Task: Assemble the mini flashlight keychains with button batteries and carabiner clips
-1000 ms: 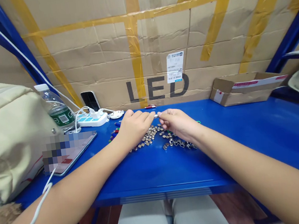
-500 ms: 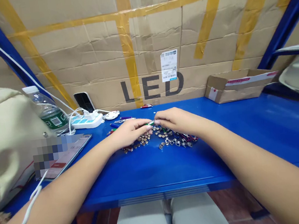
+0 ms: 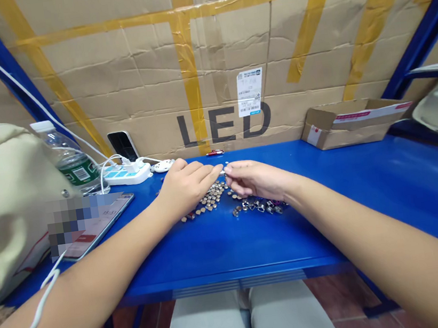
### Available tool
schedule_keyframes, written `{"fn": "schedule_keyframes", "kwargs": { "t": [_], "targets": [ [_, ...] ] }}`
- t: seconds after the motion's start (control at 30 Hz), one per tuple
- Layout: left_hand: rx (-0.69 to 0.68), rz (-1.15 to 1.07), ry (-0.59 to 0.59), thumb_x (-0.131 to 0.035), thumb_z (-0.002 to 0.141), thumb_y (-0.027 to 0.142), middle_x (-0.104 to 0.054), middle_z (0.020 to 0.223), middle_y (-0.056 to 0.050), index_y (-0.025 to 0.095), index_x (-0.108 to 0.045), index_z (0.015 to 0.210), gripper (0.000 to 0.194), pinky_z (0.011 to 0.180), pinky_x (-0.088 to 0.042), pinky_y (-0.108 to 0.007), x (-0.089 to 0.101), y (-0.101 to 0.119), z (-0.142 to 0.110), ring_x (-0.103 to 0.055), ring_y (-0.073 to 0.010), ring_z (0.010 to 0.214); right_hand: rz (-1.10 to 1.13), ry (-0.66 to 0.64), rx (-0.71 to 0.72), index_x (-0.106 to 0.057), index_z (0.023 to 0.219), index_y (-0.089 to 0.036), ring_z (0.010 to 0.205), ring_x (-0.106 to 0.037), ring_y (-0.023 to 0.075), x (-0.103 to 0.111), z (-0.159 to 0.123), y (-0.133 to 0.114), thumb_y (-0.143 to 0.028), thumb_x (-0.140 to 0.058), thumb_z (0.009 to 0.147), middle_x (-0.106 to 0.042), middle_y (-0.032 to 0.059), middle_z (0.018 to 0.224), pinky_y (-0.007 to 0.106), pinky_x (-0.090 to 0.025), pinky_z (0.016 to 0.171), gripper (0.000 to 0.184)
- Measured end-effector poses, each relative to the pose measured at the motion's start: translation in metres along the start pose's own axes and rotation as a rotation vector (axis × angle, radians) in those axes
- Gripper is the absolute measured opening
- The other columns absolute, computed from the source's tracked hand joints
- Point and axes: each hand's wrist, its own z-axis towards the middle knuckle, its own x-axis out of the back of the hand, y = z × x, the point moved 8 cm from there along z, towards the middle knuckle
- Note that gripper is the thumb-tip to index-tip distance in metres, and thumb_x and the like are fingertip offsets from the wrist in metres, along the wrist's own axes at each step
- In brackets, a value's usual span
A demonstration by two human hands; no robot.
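Note:
My left hand [image 3: 185,187] is turned back-up, its fingers closed and reaching right; they hide most of what they grip. At its fingertips shows the silver end of a small metal tube [image 3: 223,173]. My right hand [image 3: 255,178] pinches that end between thumb and forefinger, the other fingers curled. Below the left hand lies a spread of button cells [image 3: 210,200], round and shiny. Under the right hand sits a heap of small silver metal clips [image 3: 265,206], partly covered by the hand.
A red pen-like tube [image 3: 215,153] lies near the cardboard wall. On the left are a power strip [image 3: 127,173], a phone [image 3: 101,222], a water bottle [image 3: 78,166] and a beige bag [image 3: 10,202]. An open cardboard box [image 3: 355,124] stands at the back right. A white cable [image 3: 40,311] crosses my left forearm.
My left hand has rolled over, its back now facing up and covering the green tube seen before. My right hand has turned so its curled fingers show. The view has shifted slightly.

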Motion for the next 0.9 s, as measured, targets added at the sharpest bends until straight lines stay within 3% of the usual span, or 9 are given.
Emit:
{"fn": "schedule_keyframes", "kwargs": {
  "t": [0.07,0.13,0.27,0.33,0.43,0.67,0.77,0.9],
  "targets": [
    [0.037,-0.029,-0.009,-0.032,0.097,0.021,-0.071,0.102,-0.007,0.02,-0.06,0.115,0.033,0.065,-0.031,-0.033,0.0,-0.002,0.001,-0.062,-0.0179,0.083,0.043,0.007,-0.013,-0.046,0.073,-0.02,0.039,-0.029,0.0078,-0.002,0.001,0.001,-0.037,-0.04,0.091,-0.043,-0.0069,0.046,0.024,-0.03,0.049,0.026],
    [0.098,-0.111,-0.024,-0.033,0.097,0.025,-0.071,0.101,-0.008,0.019,-0.06,0.115,0.033,0.068,-0.035,-0.033,-0.002,-0.005,0.003,-0.062,-0.0183,0.084,-0.096,0.057,0.038,-0.045,0.072,-0.02,0.041,-0.031,0.0092,0.002,0.001,-0.004,-0.04,-0.034,0.093,-0.043,-0.0059,0.046,0.024,-0.03,0.049,0.031],
    [0.187,-0.42,-0.098,-0.039,0.095,0.032,-0.069,0.105,-0.007,0.019,-0.061,0.114,0.032,0.077,-0.043,-0.031,-0.015,-0.006,0.005,-0.063,-0.0184,0.092,-0.816,0.228,0.278,-0.047,0.067,-0.019,0.057,-0.045,0.0132,0.011,-0.006,-0.03,-0.046,-0.031,0.094,-0.052,0.0011,0.06,0.026,-0.029,0.058,0.041],
    [0.203,-0.534,-0.097,-0.041,0.093,0.032,-0.068,0.111,-0.006,0.019,-0.062,0.114,0.032,0.083,-0.045,-0.03,-0.018,-0.005,0.005,-0.062,-0.0184,0.099,-1.12,0.281,0.333,-0.049,0.067,-0.019,0.061,-0.046,0.0146,0.011,-0.008,-0.035,-0.043,-0.031,0.095,-0.055,0.0035,0.066,0.027,-0.026,0.059,0.041],
    [0.196,-0.538,-0.077,-0.041,0.093,0.031,-0.068,0.109,-0.006,0.018,-0.063,0.112,0.032,0.083,-0.045,-0.03,-0.019,-0.003,0.004,-0.063,-0.0192,0.097,-1.284,0.337,0.314,-0.05,0.065,-0.018,0.061,-0.046,0.015,0.012,-0.008,-0.035,-0.039,-0.027,0.096,-0.057,0.0047,0.066,0.028,-0.023,0.058,0.044],
    [0.152,-0.239,-0.007,-0.035,0.096,0.029,-0.069,0.089,-0.007,0.016,-0.061,0.11,0.032,0.069,-0.037,-0.03,-0.011,0.003,0.001,-0.062,-0.0185,0.082,-1.006,0.409,0.268,-0.044,0.052,-0.018,0.054,-0.045,0.012,0.01,-0.006,-0.031,-0.04,-0.025,0.097,-0.051,0.0013,0.054,0.026,-0.028,0.058,0.053],
    [0.099,-0.091,0.066,-0.033,0.097,0.026,-0.071,0.091,-0.008,0.015,-0.061,0.107,0.032,0.064,-0.032,-0.03,-0.001,0.006,0.003,-0.062,-0.0169,0.079,-0.744,0.406,0.241,-0.044,0.048,-0.018,0.05,-0.045,0.0113,0.011,-0.004,-0.027,-0.041,-0.027,0.096,-0.047,-0.0004,0.048,0.025,-0.031,0.057,0.056],
    [0.038,0.073,0.105,-0.035,0.096,0.02,-0.072,0.095,-0.006,0.016,-0.063,0.106,0.029,0.06,-0.026,-0.032,0.007,0.009,0.005,-0.062,-0.0153,0.076,-0.335,0.349,0.069,-0.042,0.047,-0.018,0.039,-0.035,0.0085,0.01,0.003,-0.007,-0.041,-0.03,0.095,-0.039,-0.0033,0.04,0.024,-0.029,0.048,0.054]
  ]
}}
